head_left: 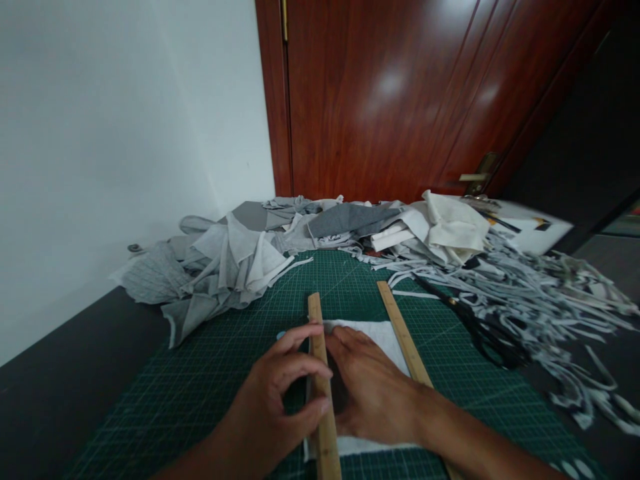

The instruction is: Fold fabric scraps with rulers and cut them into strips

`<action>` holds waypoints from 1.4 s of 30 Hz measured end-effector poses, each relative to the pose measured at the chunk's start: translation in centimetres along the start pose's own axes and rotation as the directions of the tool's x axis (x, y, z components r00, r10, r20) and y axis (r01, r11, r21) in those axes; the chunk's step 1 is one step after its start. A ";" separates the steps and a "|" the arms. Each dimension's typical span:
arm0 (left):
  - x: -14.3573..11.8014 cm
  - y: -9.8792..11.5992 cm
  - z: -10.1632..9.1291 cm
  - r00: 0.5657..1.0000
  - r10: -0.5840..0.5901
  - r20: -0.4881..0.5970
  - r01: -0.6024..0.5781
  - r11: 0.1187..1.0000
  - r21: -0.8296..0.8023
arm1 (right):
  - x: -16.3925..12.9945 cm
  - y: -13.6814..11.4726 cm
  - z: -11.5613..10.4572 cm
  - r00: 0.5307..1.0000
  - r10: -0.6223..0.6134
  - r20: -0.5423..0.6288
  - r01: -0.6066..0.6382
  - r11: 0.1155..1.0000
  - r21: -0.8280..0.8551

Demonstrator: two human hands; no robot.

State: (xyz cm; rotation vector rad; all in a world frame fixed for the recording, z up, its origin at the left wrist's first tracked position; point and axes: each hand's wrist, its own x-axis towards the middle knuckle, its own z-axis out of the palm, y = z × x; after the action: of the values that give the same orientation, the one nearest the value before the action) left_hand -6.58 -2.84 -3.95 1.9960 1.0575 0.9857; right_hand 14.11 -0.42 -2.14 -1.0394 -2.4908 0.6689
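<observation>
Looks like the measuring/lining-up step, imo. The left hand (280, 393) is pinched around a long narrow wooden ruler (320, 380), thumb on one side and fingers curled over the other, holding it on its edge w/ the near end running out of frame at the bottom. The right hand (367, 390) lies flat and open, palm down, pressing on a white rectangular piece of fabric (387, 337) that sits on the dark green gridded cutting mat (200, 387). The ruler runs along the left edge of that fabric, touching it. A second flat wooden ruler (405, 343) lies along the fabric's right side, angled a bit, partly under the right forearm.

Next move, I'd guess, calls for squaring the ruler to the mat's grid lines and keeping the cloth from creeping while it's pressed, bc thin fabric shifts easily.

Other stuff: black-handled scissors (483, 330) on the mat to the right, well apart from the hands, a heap of grey and white fabric scraps (220, 267) at the far left, and a tangle of thin grey cut strips (545, 293) far right.

Writing: none I can read. Ruler markings and mat numbers are too blurry, no brand visible.
</observation>
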 end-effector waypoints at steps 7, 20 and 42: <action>0.2 0.1 -0.9 0.992 -0.008 0.127 -0.012 0.989 0.150 | -0.3 0.1 -0.6 1.000 -0.019 -0.007 0.020 0.997 0.075; 1.0 0.3 -2.1 0.943 0.079 0.323 -0.162 0.957 0.239 | -0.8 1.3 -2.4 0.986 -0.011 0.164 -0.015 0.988 0.154; 1.1 1.2 -3.3 0.911 0.077 0.405 -0.179 0.959 0.220 | -0.8 0.5 -2.2 0.984 0.000 0.177 -0.017 0.995 0.096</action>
State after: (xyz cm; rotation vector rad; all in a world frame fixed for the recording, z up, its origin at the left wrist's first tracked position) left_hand -8.55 -1.71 -1.01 2.3715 0.8668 0.4908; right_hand 16.02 -0.10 -0.66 -0.9948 -2.5740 0.9130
